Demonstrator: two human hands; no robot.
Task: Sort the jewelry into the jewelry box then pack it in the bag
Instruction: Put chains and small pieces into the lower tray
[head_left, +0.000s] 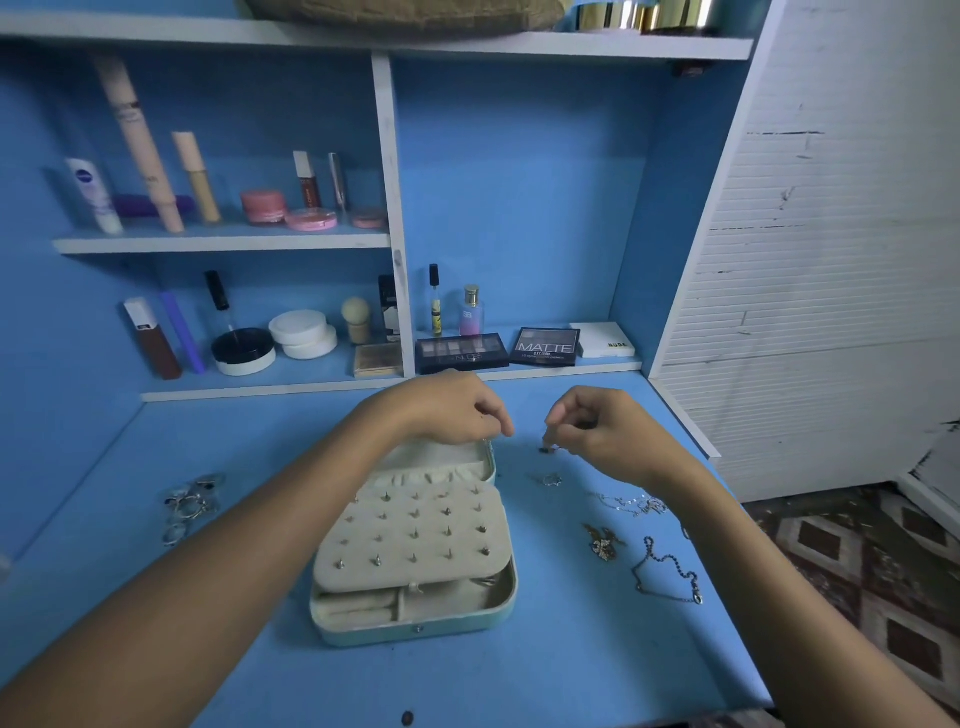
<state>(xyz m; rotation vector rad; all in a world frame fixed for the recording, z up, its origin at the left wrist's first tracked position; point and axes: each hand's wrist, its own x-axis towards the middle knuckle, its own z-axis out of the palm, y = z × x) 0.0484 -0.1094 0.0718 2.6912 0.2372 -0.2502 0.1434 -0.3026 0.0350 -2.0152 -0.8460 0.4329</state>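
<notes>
An open teal jewelry box (415, 631) lies mid-desk, its cream insert panel (415, 530) studded with several earrings. My left hand (457, 410) hovers over the box's far lid, fingertips pinching something thin, perhaps a chain. My right hand (597, 431) is to the right, fingers curled and pinching a small dark piece (546, 448) just above the desk. A ring (551, 480) lies below it. Loose chains (631, 504), a gold brooch (602, 543) and a dark beaded bracelet (670, 574) lie at right. Several rings (189, 504) lie at left.
Shelves behind the blue desk (571, 649) hold cosmetics: eyeshadow palettes (545, 345), perfume bottles (471, 312), jars and tubes (140, 145). A brown bag (405, 15) sits on the top shelf. A white wall and patterned rug (857, 551) are to the right.
</notes>
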